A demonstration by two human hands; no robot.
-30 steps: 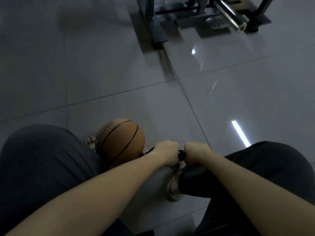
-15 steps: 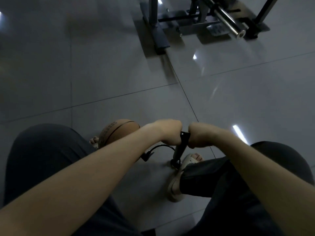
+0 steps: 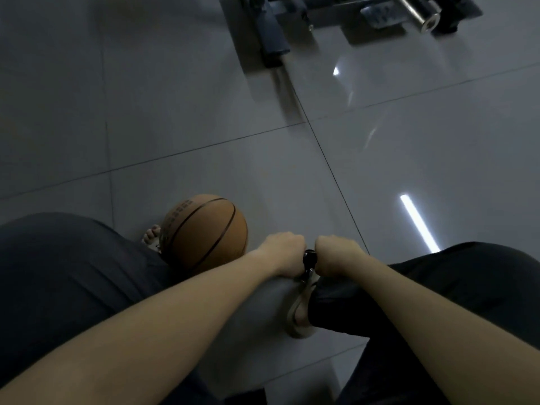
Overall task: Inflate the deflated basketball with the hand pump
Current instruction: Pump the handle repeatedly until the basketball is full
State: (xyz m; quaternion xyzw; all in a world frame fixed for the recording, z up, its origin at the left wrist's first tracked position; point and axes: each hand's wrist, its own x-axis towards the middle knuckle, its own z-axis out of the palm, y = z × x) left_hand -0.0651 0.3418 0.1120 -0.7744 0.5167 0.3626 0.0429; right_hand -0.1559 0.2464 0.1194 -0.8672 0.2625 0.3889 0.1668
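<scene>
An orange basketball (image 3: 204, 232) with black seams lies on the grey tiled floor against my left foot, just left of my hands. The black hand pump (image 3: 309, 258) stands between my feet; only the middle of its T-handle shows between my fists, and its barrel and hose are hidden. My left hand (image 3: 285, 252) grips the left side of the handle. My right hand (image 3: 336, 254) grips the right side. The handle is low, close to my right sandal.
My knees in dark trousers fill the lower left and right. A light sandal (image 3: 298, 314) on my right foot sits under the hands. A metal gym frame (image 3: 271, 39) with a steel bar (image 3: 420, 13) stands at the top.
Half a second ago both hands held the handle raised, with the pump barrel and hose in view. Now they have pushed it down low, and the ball shows fully again.
</scene>
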